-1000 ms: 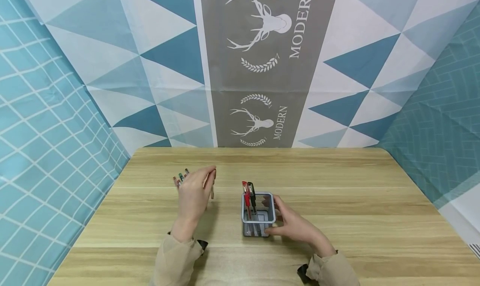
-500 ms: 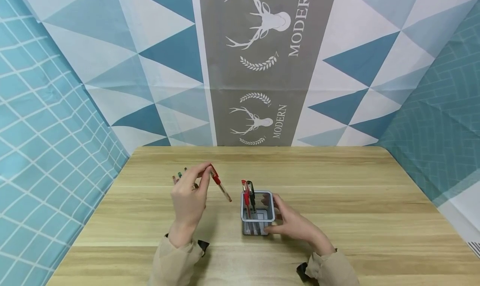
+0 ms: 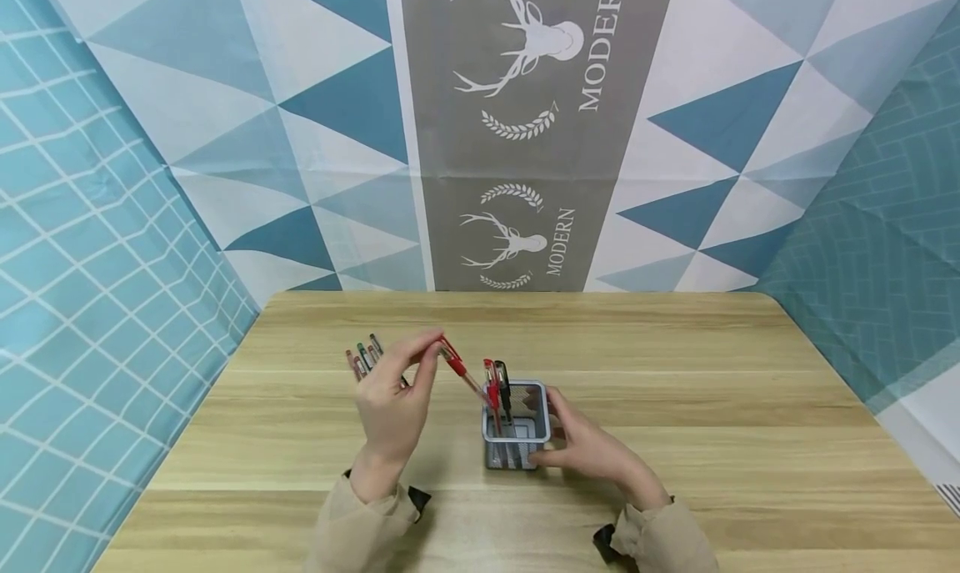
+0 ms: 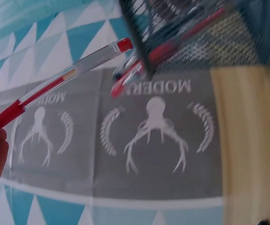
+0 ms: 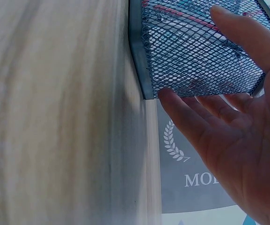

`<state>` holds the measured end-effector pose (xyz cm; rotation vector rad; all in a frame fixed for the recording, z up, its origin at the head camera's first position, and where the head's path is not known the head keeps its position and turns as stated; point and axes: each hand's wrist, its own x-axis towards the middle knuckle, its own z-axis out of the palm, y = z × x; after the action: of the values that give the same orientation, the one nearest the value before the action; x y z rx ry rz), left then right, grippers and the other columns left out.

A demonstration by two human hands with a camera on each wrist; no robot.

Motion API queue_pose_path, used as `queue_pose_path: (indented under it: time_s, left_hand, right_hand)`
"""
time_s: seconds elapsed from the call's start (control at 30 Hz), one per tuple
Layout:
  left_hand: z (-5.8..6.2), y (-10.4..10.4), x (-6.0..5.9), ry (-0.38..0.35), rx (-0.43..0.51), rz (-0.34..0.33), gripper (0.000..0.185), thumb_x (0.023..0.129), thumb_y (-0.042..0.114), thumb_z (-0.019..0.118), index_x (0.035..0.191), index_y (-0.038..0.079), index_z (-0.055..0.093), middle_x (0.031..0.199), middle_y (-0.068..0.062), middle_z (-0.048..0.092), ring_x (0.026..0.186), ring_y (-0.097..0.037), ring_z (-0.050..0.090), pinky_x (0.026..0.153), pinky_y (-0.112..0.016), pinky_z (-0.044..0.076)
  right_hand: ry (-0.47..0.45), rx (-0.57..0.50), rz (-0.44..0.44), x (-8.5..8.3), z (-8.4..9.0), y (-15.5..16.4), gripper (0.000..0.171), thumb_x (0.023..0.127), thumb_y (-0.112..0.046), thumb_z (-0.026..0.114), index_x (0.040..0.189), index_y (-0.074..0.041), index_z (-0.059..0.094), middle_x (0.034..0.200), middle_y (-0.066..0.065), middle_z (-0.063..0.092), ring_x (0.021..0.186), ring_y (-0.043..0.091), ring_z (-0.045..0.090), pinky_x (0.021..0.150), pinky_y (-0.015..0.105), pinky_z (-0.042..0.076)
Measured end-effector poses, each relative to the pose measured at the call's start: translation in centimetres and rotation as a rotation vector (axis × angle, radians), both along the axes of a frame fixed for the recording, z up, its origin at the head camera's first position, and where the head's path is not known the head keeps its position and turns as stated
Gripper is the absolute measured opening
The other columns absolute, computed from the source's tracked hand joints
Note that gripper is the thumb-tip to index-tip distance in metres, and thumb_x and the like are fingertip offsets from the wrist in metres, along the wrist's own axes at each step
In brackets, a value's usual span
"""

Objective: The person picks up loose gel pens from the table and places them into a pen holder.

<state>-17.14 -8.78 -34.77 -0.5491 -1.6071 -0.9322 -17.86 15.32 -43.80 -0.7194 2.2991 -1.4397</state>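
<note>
In the head view my left hand [image 3: 396, 396] pinches a red gel pen [image 3: 467, 377] near its top end. The pen slants down to the right, its lower end by the left rim of a grey mesh pen holder [image 3: 517, 454]. Inside that holder lean a red pen [image 3: 492, 394] and a black pen [image 3: 504, 385]. My right hand [image 3: 592, 452] holds the holder's right side, thumb in front and fingers behind. In the left wrist view the held pen [image 4: 55, 89] has a clear barrel with a red end, apart from the blurred holder [image 4: 209, 42].
Several more pens [image 3: 363, 358] lie on the wooden table [image 3: 675, 364] to the left, partly behind my left hand. A patterned backdrop [image 3: 517, 156] stands along the table's far edge.
My left hand has lifted the red pen away from the pens on the left and carried it right, to the holder's rim. The right hand and holder have stayed put.
</note>
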Motion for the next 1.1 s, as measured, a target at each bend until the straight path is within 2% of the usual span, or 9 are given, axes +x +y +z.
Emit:
queue_pose_path:
  time_s: [0.17,0.27,0.5,0.73,0.87,1.1]
  left_hand:
    - [-1.4,1.3,-0.3,-0.1,-0.063,-0.077,0.011,0.083,0.008,0.063,0.091,0.002,0.068,0.081,-0.009,0.069,0.066,-0.017,0.066,0.063,-0.019,0.052]
    - [-2.1,2.0,-0.3,-0.158,-0.093,-0.1,0.01,0.082,0.005,0.064,0.091,0.003,0.068,0.08,-0.008,0.069,0.065,-0.017,0.066,0.061,-0.019,0.052]
    - [-3.0,2.9,-0.4,-0.253,-0.12,-0.173,0.012,0.08,0.004,0.066,0.092,0.003,0.066,0.083,-0.008,0.07,0.067,-0.016,0.067,0.064,-0.017,0.052]
    - [-3.9,3.5,-0.5,-0.37,-0.154,-0.165,0.011,0.081,0.01,0.066,0.092,0.008,0.067,0.085,-0.002,0.07,0.067,-0.01,0.066,0.061,-0.013,0.05]
    - [-4.4,3.8,-0.5,-0.432,-0.189,-0.201,0.01,0.083,0.01,0.065,0.093,0.009,0.066,0.088,-0.001,0.069,0.072,-0.008,0.065,0.064,-0.011,0.049]
    - [-4.9,4.4,-0.6,-0.458,-0.22,-0.228,0.009,0.083,0.011,0.065,0.092,0.009,0.066,0.086,-0.001,0.069,0.072,-0.007,0.063,0.065,-0.011,0.049]
  right_hand:
    - [-0.004,-0.004,0.001,0.0,0.1,0.0,0.088,0.073,-0.02,0.075,0.141,-0.018,0.019,0.124,0.016,0.048,0.106,0.029,0.056,0.088,0.034,0.047]
    - [0.0,-0.004,0.003,0.1,0.1,0.1,0.088,0.073,-0.021,0.075,0.141,-0.018,0.02,0.124,0.015,0.048,0.106,0.029,0.056,0.088,0.033,0.047]
    - [0.013,-0.003,0.0,0.1,0.1,0.1,0.087,0.073,-0.023,0.075,0.14,-0.016,0.02,0.124,0.014,0.048,0.108,0.029,0.055,0.089,0.033,0.046]
    - [0.011,-0.024,0.007,0.1,0.2,0.1,0.086,0.073,-0.021,0.075,0.14,-0.013,0.021,0.126,0.015,0.046,0.109,0.03,0.055,0.088,0.032,0.047]
    - [0.006,-0.033,0.009,0.0,0.1,0.1,0.087,0.073,-0.021,0.075,0.14,-0.015,0.021,0.127,0.015,0.046,0.11,0.031,0.054,0.089,0.032,0.047]
    - [0.002,-0.018,0.001,0.0,0.1,0.1,0.086,0.073,-0.023,0.075,0.14,-0.019,0.021,0.127,0.013,0.046,0.11,0.029,0.054,0.088,0.032,0.047]
